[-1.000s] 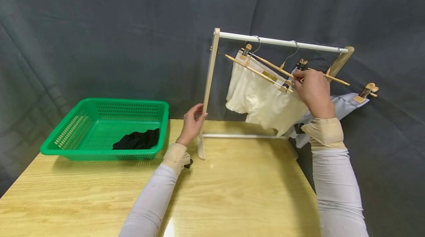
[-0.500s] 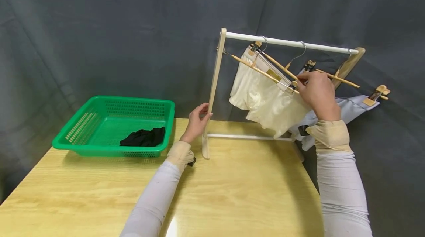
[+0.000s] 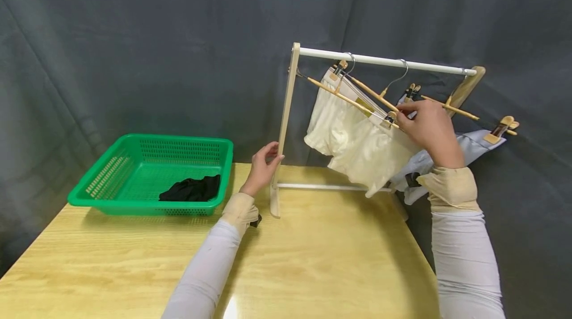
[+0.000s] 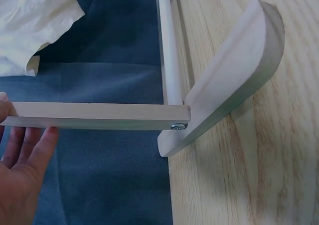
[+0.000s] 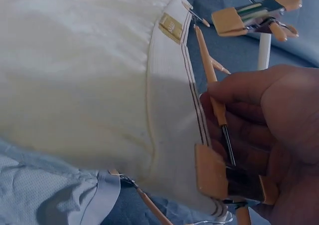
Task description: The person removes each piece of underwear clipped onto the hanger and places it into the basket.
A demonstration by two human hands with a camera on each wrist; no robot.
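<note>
In the head view, my left hand (image 3: pixel 263 166) holds the left wooden post (image 3: pixel 286 110) of a small clothes rack, thumb on one side and fingertips on the other. My right hand (image 3: pixel 429 130) pinches the wooden bar of a clip hanger (image 5: pixel 204 55) between thumb and fingers, close to a clip (image 5: pixel 212 172) on a striped waistband. That waistband belongs to cream boxer briefs (image 3: pixel 348 135) with a gold label (image 5: pixel 170 28), hanging aslant below the rack's white rail (image 3: pixel 375 59). Part of the hanger is hidden behind the right hand.
Behind the right hand, a pale blue garment (image 3: pixel 473 147) hangs from another clip hanger at the rail's far end. On the wooden table (image 3: pixel 321 259), a green basket (image 3: pixel 147 204) at the left contains a black cloth item (image 3: pixel 192 190). A dark curtain (image 3: pixel 178 50) stands behind.
The head view shifts slightly. Both hands keep their holds on the post and the hanger bar, while the lower hem of the boxer briefs hangs a little lower.
</note>
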